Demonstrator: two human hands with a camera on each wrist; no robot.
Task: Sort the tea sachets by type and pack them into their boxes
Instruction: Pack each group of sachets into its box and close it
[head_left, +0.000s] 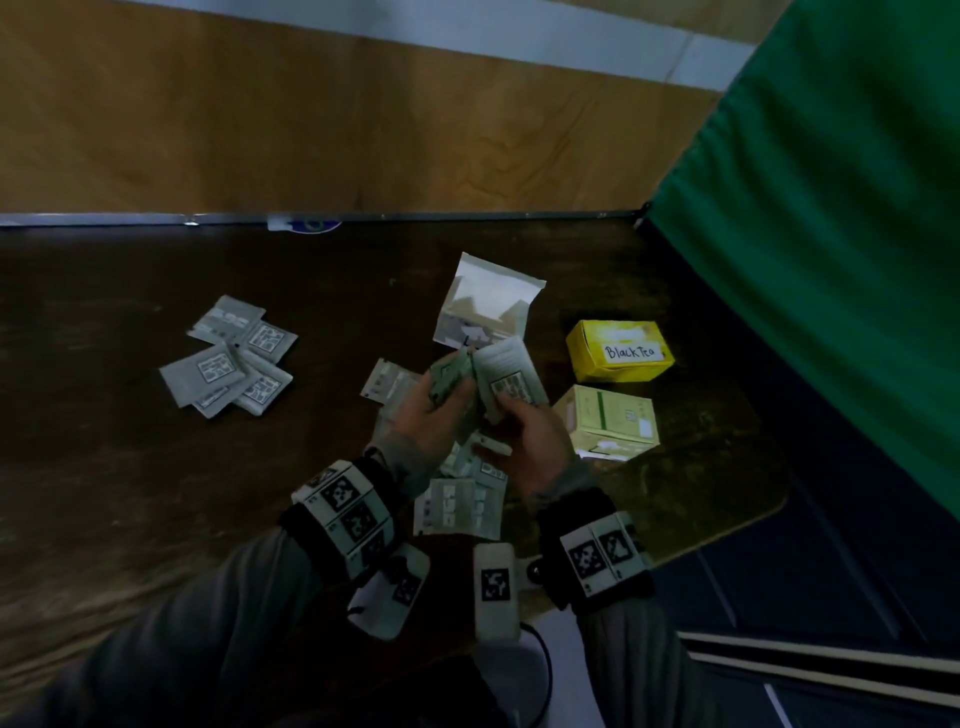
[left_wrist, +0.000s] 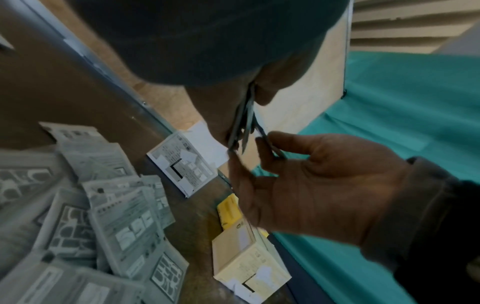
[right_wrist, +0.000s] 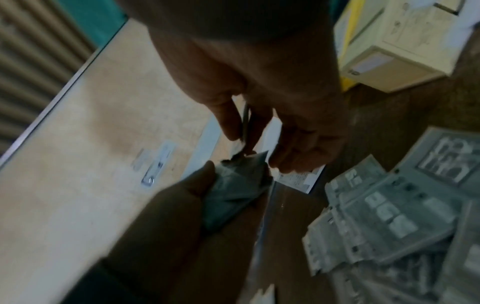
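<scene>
Over the table's middle my left hand (head_left: 441, 400) grips a small bundle of grey tea sachets (head_left: 451, 375), seen edge-on in the left wrist view (left_wrist: 244, 121). Beside it my right hand (head_left: 514, 421) pinches one grey sachet (head_left: 506, 376) against that bundle, thumb on its face. The right wrist view shows my right fingers (right_wrist: 228, 121) over the crumpled bundle (right_wrist: 233, 195). A yellow box labelled Black Tea (head_left: 618, 351) and a pale green box (head_left: 608, 421) stand just right of my hands. More loose sachets (head_left: 462, 501) lie under my hands.
A separate pile of grey sachets (head_left: 228, 358) lies at the left of the dark wooden table (head_left: 104, 467). A white plastic bag (head_left: 485, 301) lies behind my hands. A green cloth (head_left: 831, 234) hangs at the right, past the table's edge.
</scene>
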